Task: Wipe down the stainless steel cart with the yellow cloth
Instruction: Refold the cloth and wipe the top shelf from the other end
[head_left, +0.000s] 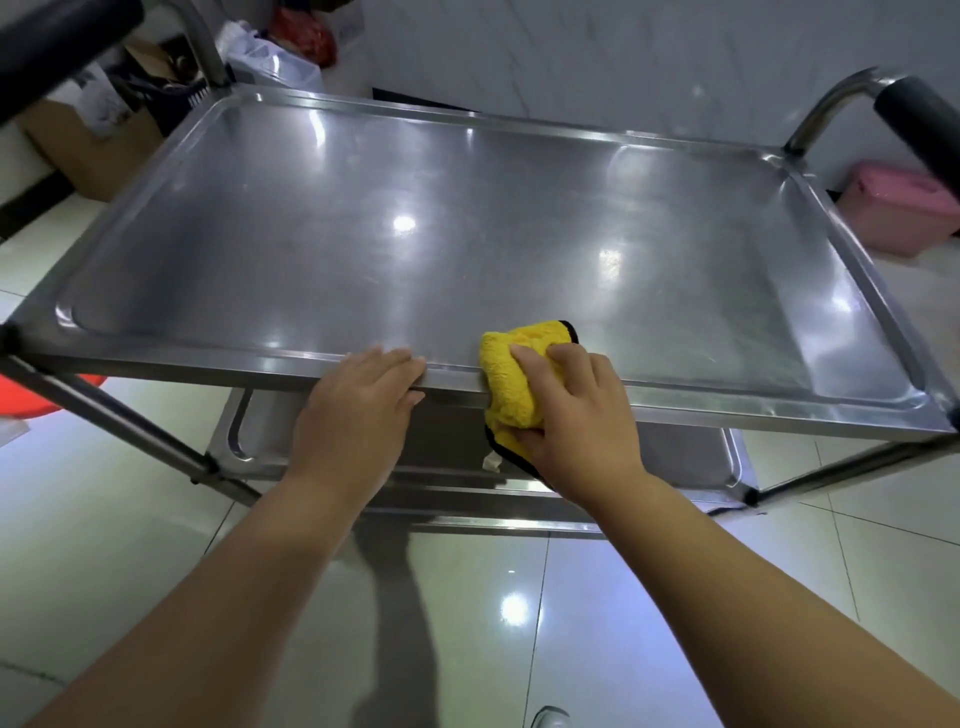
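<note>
The stainless steel cart (415, 228) fills the view, its shiny top tray bare. The yellow cloth (511, 384), edged in black, is bunched over the near rim of the top tray, draping down its front edge. My right hand (576, 415) grips the cloth, fingers curled over its top and thumb under the lower fold. My left hand (363, 400) rests on the same near rim just to the left, fingers laid over the edge and thumb against its front. A lower shelf (260, 441) shows beneath the tray.
Black-padded cart handles rise at the far left (62, 36) and far right (919, 119). A pink plastic box (904, 213) sits on the floor at right, cardboard boxes and bags (104, 140) at the back left, something red (41, 400) under the left corner. Glossy tiled floor lies below.
</note>
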